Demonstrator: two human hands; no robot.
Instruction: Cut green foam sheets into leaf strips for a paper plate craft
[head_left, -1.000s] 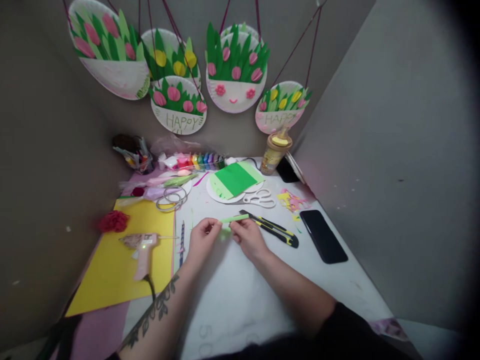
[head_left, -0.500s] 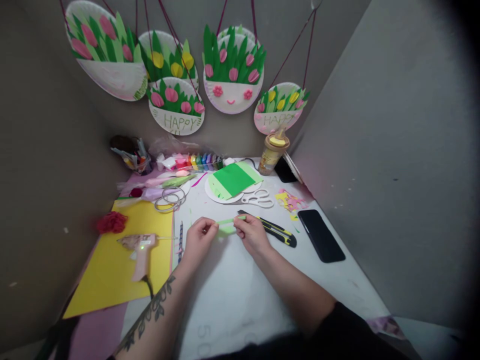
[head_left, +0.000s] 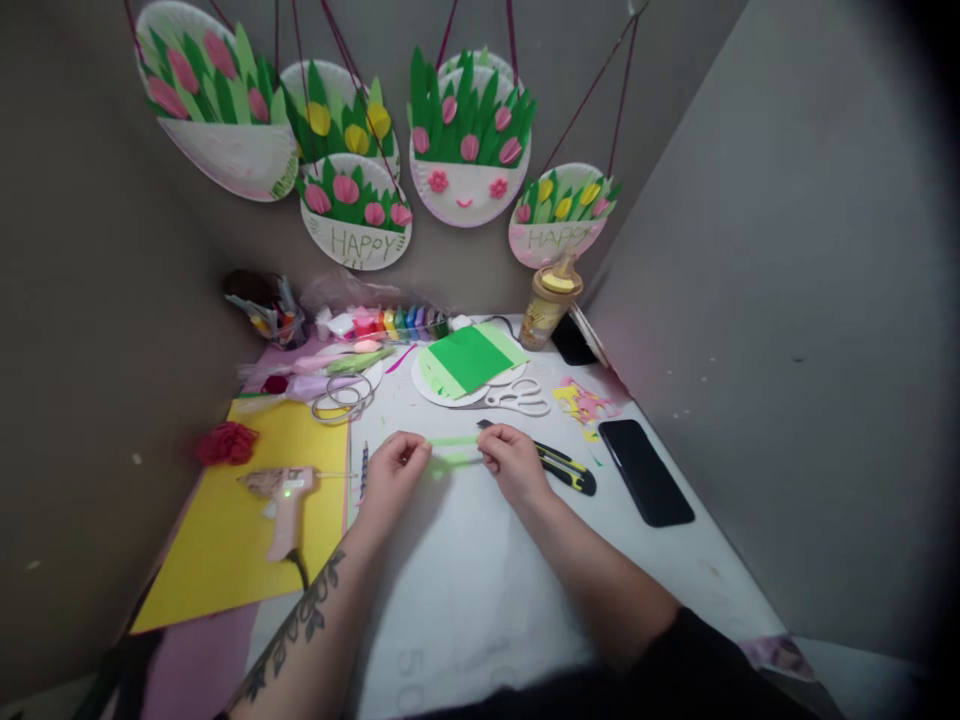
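Light-green strip (head_left: 454, 441) was held just left of the cutter (head_left: 576, 478), spanning the gap between two narrow fingertip pinches: left hand (head_left: 391, 478) on the end farther from the cutter, right hand (head_left: 516, 468) on the nearer end, overlapping the cutter in view; contact with it could not be told. Judged risks: uneven pull could have creased or torn the strip; a dropped right hand could have knocked the cutter or met its blade, if exposed.
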